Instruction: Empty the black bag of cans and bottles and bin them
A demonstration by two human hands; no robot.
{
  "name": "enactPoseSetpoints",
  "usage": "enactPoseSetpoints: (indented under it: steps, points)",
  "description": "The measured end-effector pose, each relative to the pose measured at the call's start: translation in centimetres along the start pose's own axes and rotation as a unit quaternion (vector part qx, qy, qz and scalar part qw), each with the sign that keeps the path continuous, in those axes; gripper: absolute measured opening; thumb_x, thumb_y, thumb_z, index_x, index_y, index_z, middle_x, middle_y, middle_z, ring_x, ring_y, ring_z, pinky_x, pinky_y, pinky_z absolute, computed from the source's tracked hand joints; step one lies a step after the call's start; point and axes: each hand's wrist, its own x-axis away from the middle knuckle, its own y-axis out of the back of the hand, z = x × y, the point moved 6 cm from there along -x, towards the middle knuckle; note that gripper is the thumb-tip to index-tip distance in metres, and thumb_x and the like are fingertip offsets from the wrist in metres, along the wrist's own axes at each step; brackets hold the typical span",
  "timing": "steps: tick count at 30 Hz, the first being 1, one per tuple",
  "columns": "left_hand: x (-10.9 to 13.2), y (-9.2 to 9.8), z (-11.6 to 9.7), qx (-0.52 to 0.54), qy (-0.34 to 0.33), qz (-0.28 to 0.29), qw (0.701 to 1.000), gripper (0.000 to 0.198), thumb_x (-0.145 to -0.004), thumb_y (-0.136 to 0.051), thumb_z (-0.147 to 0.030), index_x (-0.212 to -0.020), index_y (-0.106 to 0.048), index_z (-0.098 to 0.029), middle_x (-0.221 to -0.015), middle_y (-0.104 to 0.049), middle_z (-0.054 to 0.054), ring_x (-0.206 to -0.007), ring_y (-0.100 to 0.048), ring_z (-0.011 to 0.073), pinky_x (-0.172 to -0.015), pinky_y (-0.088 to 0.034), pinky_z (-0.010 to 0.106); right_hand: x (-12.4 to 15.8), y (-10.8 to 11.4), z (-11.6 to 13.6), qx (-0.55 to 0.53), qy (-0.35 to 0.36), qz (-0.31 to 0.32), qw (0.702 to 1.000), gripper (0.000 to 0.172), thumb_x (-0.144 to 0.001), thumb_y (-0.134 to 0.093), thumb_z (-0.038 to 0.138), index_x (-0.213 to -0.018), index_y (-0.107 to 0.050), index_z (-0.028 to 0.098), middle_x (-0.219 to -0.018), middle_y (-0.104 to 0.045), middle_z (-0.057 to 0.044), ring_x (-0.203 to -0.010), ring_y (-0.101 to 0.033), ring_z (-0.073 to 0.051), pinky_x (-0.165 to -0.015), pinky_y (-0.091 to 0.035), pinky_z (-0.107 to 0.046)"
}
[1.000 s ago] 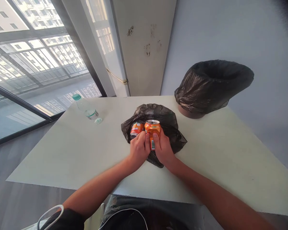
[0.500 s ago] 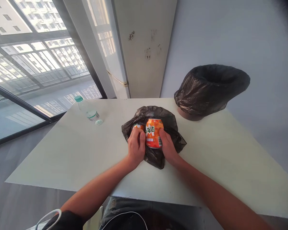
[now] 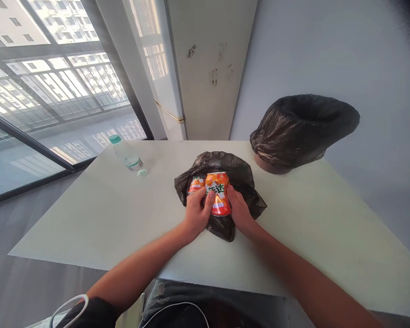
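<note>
An orange soda can point(image 3: 220, 202) is gripped between my two hands over a spread black plastic bag point(image 3: 225, 159). The fingers of my left hand point(image 3: 197, 214) are closed at the can's left side, with the thumb lying across its front. My right hand point(image 3: 241, 212) presses on the can's right side, its fingers mostly hidden behind. A second orange can point(image 3: 196, 183) lies on the bag just beyond my left hand, partly covered by it. I cannot tell whether my left fingers touch that second can.
A clear plastic bottle point(image 3: 132, 164) with a green cap stands on the white table point(image 3: 140, 214) at the back left. At the back right is a bin point(image 3: 287, 132) lined with a black bag. A cabinet-like white appliance point(image 3: 208, 105) stands behind the table.
The front can has turned and shifted slightly toward me and left. My left thumb has moved onto its front. More of the second can shows.
</note>
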Motion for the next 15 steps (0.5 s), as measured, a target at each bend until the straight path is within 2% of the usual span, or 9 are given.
enactPoseSetpoints:
  steps: [3,6,11,15]
  points:
    - [0.1,-0.1,-0.2,-0.029,-0.015,-0.018,0.999,0.045,-0.110,-0.046,-0.037,-0.069,-0.035,-0.021,-0.061,-0.041,-0.004,-0.056,-0.034,0.0118,-0.057,-0.028,0.031,0.0,-0.3,0.1,-0.008,0.017,0.014,1.000,0.059,-0.100,-0.053,0.076,-0.101,-0.074,0.021,-0.092,-0.074,-0.006,-0.084,-0.067,-0.024,-0.078,-0.058,-0.034]
    - [0.2,-0.2,-0.6,-0.051,-0.035,-0.026,0.998,0.042,-0.110,-0.044,-0.033,-0.071,-0.036,-0.022,-0.061,-0.043,-0.003,-0.056,-0.036,0.0120,-0.057,-0.029,0.030,0.0,-0.1,-0.2,-0.005,0.023,0.002,1.000,0.058,-0.099,-0.053,0.076,-0.098,-0.072,0.021,-0.091,-0.073,-0.005,-0.083,-0.067,-0.024,-0.076,-0.058,-0.034]
    - [0.5,-0.3,-0.8,-0.055,-0.041,-0.040,0.997,0.041,-0.110,-0.046,-0.031,-0.072,-0.034,-0.022,-0.062,-0.042,-0.003,-0.056,-0.037,0.0117,-0.057,-0.029,0.029,0.0,-0.2,-0.2,0.009,0.039,-0.018,0.999,0.064,-0.096,-0.050,0.082,-0.093,-0.070,0.022,-0.083,-0.071,-0.005,-0.081,-0.067,-0.025,-0.078,-0.060,-0.037]
    - [0.7,-0.3,-1.2,-0.036,-0.050,-0.049,0.997,0.040,-0.112,-0.042,-0.031,-0.073,-0.036,-0.022,-0.064,-0.045,-0.003,-0.057,-0.039,0.0118,-0.057,-0.031,0.029,0.2,-0.6,0.0,0.018,0.049,-0.014,0.999,0.069,-0.097,-0.045,0.084,-0.101,-0.071,0.020,-0.088,-0.073,-0.006,-0.081,-0.068,-0.025,-0.080,-0.061,-0.039]
